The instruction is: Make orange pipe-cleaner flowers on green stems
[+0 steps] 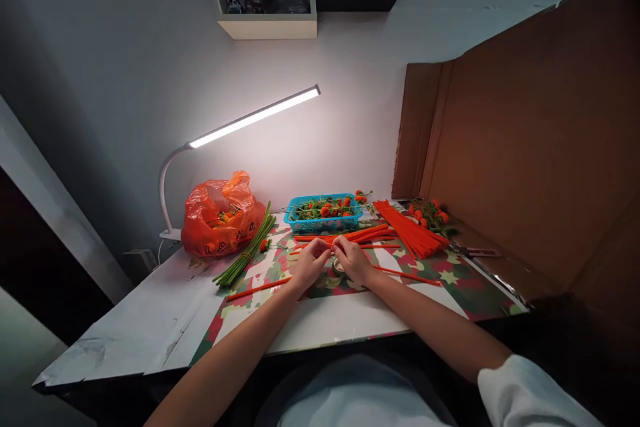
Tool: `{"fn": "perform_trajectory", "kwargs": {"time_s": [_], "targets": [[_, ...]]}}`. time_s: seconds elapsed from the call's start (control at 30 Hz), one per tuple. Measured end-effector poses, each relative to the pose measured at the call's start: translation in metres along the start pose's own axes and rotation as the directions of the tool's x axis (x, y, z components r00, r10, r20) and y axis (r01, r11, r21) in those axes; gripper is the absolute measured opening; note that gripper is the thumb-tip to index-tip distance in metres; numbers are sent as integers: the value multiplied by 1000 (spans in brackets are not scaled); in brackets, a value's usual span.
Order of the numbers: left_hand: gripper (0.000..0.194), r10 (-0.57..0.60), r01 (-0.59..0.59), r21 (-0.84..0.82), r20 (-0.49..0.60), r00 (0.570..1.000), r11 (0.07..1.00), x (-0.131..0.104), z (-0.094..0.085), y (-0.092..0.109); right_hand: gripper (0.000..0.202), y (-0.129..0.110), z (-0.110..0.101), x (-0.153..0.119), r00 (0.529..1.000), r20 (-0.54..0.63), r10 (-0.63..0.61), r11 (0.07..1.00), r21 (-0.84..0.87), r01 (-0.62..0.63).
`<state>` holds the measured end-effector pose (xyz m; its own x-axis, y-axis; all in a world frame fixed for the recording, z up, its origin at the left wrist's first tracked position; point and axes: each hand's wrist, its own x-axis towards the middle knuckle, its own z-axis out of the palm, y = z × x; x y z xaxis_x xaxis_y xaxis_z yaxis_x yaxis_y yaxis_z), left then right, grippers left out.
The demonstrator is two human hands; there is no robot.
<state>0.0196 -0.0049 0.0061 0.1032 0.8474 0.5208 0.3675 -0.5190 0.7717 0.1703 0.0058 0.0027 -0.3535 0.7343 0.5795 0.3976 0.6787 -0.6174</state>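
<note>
My left hand and my right hand meet fingertip to fingertip over the middle of the table. Both are pinched closed; what lies between the fingertips is too small to make out. Orange-red fuzzy stems lie just behind the hands. A roll of tape sits beside my right hand. One loose orange stem shows left of my left hand, another right of my right wrist. A single orange flower lies to the left.
Behind stands a blue basket of orange flowers. An orange plastic bag, green stems and a lit lamp are at left. At right are a fan of orange stems, more flowers and a cardboard wall.
</note>
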Motion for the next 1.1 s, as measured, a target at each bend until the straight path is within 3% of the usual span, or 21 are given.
{"fn": "perform_trajectory", "kwargs": {"time_s": [0.33,0.67,1.1], "targets": [[21,-65,72,-239,35,997,968,1,-5,-1,24,1,0,-3,998,-11,54,996,74,-53],[24,-74,78,-213,30,997,974,0,-6,-4,28,3,-1,-5,997,16,72,989,125,-73],[26,-22,22,-203,5,1000,979,0,-6,-4,32,1,-8,0,991,103,83,935,336,-114]]}}
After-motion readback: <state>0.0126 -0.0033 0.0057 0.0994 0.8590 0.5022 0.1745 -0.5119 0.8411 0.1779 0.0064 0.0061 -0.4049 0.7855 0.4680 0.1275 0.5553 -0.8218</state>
